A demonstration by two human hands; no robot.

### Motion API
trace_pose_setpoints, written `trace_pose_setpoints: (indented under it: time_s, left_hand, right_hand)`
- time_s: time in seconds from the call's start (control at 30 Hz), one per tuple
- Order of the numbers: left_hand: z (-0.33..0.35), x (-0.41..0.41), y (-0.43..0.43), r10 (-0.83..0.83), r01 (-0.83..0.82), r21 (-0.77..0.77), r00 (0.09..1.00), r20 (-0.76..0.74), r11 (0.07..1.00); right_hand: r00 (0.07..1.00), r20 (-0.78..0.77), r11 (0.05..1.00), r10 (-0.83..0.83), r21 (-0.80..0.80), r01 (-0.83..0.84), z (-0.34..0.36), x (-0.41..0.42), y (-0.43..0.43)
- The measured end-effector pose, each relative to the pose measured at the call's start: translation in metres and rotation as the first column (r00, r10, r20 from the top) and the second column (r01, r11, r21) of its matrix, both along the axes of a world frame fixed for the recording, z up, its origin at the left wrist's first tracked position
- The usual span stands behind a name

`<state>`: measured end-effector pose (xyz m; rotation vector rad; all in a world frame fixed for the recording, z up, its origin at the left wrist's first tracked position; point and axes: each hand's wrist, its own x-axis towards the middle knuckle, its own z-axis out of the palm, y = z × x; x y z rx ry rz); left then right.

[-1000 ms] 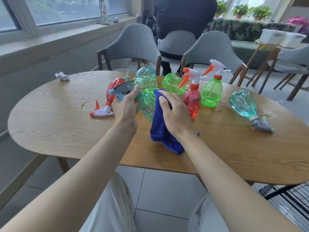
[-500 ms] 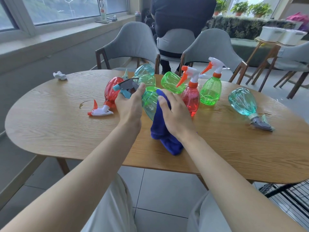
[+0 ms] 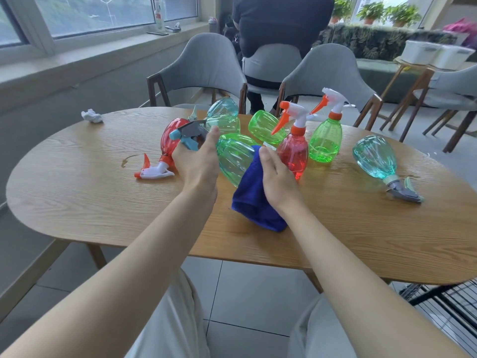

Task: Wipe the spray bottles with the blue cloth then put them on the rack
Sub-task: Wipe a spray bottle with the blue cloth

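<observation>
I sit at an oval wooden table, looking down along my two bare forearms. My left hand grips a green spray bottle at its neck, fingers curled round the grey and blue trigger head. The bottle is lifted off the table and tilted, trigger end up to my left, base lower and toward my right. My right hand holds a blue cloth against the bottle's body. The thumb lies on top and the other fingers are hidden behind the cloth. The loose end of the cloth hangs down over the tabletop.

Just behind my right hand two bottles stand upright side by side, a red bottle and a green upright bottle, both with white and orange triggers. Beside my left hand a second red bottle lies on its side. Behind the held bottle lie a green lying bottle and a pale teal bottle. Well apart at the right, another teal bottle lies with its grey trigger toward me.

A crumpled white paper sits near the far left edge. A black wire rack shows at the lower right, below the table's edge. Grey chairs stand at the far side, and a seated person in a dark top faces away.
</observation>
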<state>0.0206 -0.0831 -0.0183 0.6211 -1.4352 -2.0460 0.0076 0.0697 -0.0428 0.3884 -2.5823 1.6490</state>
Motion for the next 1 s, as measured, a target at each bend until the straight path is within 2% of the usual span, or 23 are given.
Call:
trace_pose_setpoints:
  time_s: [0.13, 0.2, 0.33, 0.47, 0.63, 0.77, 0.83, 0.93, 1.0]
  left_hand:
    - [-0.002, -0.007, -0.005, 0.017, -0.019, 0.136, 1.000, 0.016, 0.991]
    - [-0.003, -0.009, -0.005, 0.027, -0.031, 0.178, 0.999, 0.026, 0.983]
    - [-0.006, -0.013, -0.006, 0.026, -0.036, 0.223, 0.999, 0.047, 0.974]
    - [-0.005, -0.011, -0.007, -0.062, 0.050, 0.114, 0.993, 0.103, 0.992]
    - [-0.010, -0.007, -0.014, -0.326, 0.327, 0.030, 0.945, -0.032, 0.945]
    - [-0.012, -0.002, -0.007, -0.409, 0.409, -0.012, 0.912, -0.030, 0.912]
    - [-0.015, -0.001, -0.003, -0.442, 0.444, 0.050, 0.896, -0.055, 0.895]
    - [-0.012, -0.002, 0.000, -0.422, 0.433, 0.202, 0.902, -0.096, 0.879]
    - [-0.011, -0.004, -0.001, -0.370, 0.377, 0.247, 0.926, -0.077, 0.893]
  right_hand:
    - [0.964, 0.264, 0.946, -0.004, -0.311, 0.089, -0.005, -0.009, -0.005]
    - [0.922, 0.384, 0.858, 0.060, -0.492, 0.148, -0.015, -0.017, -0.005]
    - [0.859, 0.468, 0.730, 0.206, -0.658, 0.183, -0.014, -0.010, -0.008]
    - [0.827, 0.486, 0.689, 0.282, -0.702, 0.178, -0.016, -0.011, -0.010]
    - [0.808, 0.535, 0.641, 0.248, -0.716, 0.277, -0.013, -0.011, -0.010]
    - [0.786, 0.603, 0.711, 0.133, -0.611, 0.349, -0.008, -0.005, -0.007]
    - [0.782, 0.607, 0.681, 0.144, -0.634, 0.367, -0.007, -0.002, -0.007]
    - [0.777, 0.591, 0.705, 0.219, -0.646, 0.293, -0.008, -0.002, -0.009]
    - [0.846, 0.504, 0.754, 0.175, -0.622, 0.214, -0.008, -0.004, -0.015]
